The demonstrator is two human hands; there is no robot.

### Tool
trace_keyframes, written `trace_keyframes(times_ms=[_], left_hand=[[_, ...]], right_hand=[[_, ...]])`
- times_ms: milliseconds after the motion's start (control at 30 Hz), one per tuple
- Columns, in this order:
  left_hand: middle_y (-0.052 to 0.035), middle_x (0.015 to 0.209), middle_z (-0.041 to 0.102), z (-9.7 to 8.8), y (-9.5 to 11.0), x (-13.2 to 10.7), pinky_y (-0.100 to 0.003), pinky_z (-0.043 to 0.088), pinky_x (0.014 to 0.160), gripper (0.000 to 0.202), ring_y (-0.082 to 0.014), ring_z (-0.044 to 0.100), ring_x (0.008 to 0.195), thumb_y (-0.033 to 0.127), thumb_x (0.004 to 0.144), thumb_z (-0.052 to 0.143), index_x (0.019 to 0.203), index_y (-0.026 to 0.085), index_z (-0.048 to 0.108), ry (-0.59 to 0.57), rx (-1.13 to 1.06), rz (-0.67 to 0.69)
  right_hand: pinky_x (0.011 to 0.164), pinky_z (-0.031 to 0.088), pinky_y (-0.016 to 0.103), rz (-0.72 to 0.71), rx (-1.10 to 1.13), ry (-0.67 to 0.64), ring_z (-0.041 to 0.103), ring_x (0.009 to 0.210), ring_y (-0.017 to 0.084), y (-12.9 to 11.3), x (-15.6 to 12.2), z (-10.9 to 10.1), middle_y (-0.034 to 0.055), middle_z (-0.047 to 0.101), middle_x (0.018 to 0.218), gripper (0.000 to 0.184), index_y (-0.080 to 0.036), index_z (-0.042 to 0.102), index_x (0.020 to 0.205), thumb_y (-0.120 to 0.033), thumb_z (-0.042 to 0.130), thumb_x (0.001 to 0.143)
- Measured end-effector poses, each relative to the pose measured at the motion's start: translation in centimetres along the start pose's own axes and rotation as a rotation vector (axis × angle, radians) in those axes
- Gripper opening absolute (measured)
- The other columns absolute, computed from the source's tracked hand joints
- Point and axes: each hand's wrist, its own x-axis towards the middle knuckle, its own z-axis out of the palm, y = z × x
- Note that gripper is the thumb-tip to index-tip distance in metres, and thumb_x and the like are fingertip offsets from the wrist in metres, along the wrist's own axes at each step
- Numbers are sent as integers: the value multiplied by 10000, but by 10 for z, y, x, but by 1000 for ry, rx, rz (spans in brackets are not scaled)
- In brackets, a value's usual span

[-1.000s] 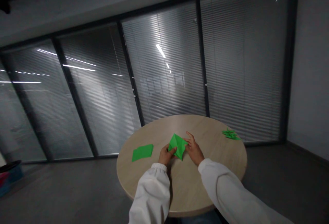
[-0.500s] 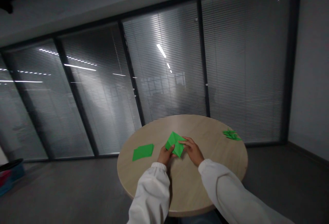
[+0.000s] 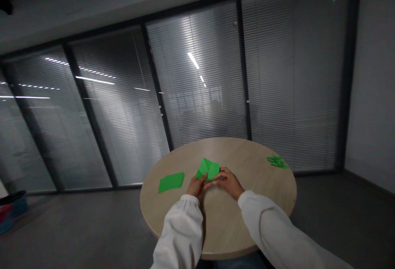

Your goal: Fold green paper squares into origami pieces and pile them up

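Note:
A creased sheet of green paper (image 3: 208, 168) is held up over the middle of the round table (image 3: 228, 228). My left hand (image 3: 196, 186) grips its lower left side, thumb in front and fingers behind. At its lower right edge, my right hand (image 3: 228, 183) has its fingers closed on the paper, with the fingertips partly hidden. Left of my hands lies a stack of flat green paper (image 3: 171, 182). Near the table's right edge sits a small pile of folded green paper pieces (image 3: 277, 161).
Glass partitions with blinds (image 3: 197, 108) stand behind the table. A blue bin (image 3: 17, 205) with something red beside it is on the floor at far left. A plain wall (image 3: 370, 79) rises on the right.
The green paper has tilted and its lower corner has folded up, so it looks shorter. My right hand's fingers have moved from its right corner down to the lower edge.

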Motion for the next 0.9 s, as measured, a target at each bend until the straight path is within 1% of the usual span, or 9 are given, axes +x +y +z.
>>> trace_keyframes(times_ms=[67,133,267,367,500,600,700,800,900], left_hand=[[-120,879,741,1,1,-2,-308,592,758,187,-204,708,776,122,700,724,872,86,662,-34,-23,1],[-127,907,741,1,2,-4,-316,583,796,182,-202,710,786,85,704,706,881,81,666,-54,-32,-4],[-153,917,737,1,1,-3,-318,588,764,166,-210,715,769,64,727,678,892,59,667,-85,3,-72],[-171,937,731,1,-1,-3,-311,590,741,186,-225,714,799,112,747,685,921,49,666,-121,18,-104],[-184,949,725,4,2,-7,-302,583,748,301,-227,708,826,265,740,730,939,48,671,-156,22,-110],[-142,914,734,6,3,-9,-285,578,744,425,-207,704,805,292,602,835,932,73,683,-175,74,-70],[-88,812,737,5,2,-8,-270,575,711,495,-187,697,745,257,453,899,870,86,695,-147,142,-15],[-75,752,731,2,0,-5,-263,570,679,490,-181,689,709,292,424,903,820,84,702,-90,169,16],[-69,726,727,1,0,-4,-262,564,655,468,-180,680,685,301,423,898,793,85,708,-59,187,40]], right_hand=[[805,481,308,21,8,27,590,919,200,0,1,-1,48,617,930,223,-201,694,707,-419,728,676],[783,472,305,66,23,47,599,835,193,-2,2,-2,28,635,823,251,-196,671,683,-445,709,684],[684,458,281,171,104,80,590,685,173,-3,3,-2,-12,636,673,276,-193,636,681,-459,705,656],[652,455,276,194,147,122,591,652,169,0,4,-2,-23,633,643,269,-196,611,683,-435,720,625],[647,477,289,220,197,168,627,683,191,4,5,-5,-4,665,685,272,-207,564,720,-381,733,598],[678,503,310,219,244,176,654,720,200,5,5,-7,2,694,757,327,-225,529,833,-343,727,601],[723,523,331,208,315,157,674,778,210,1,5,-7,10,712,835,564,-238,473,1082,-297,746,591],[744,525,330,222,401,119,678,817,209,-5,4,-6,16,715,877,804,-235,349,1270,-258,762,580],[744,520,319,238,420,98,673,811,202,-7,3,-4,19,714,884,841,-220,335,1294,-251,767,573]])
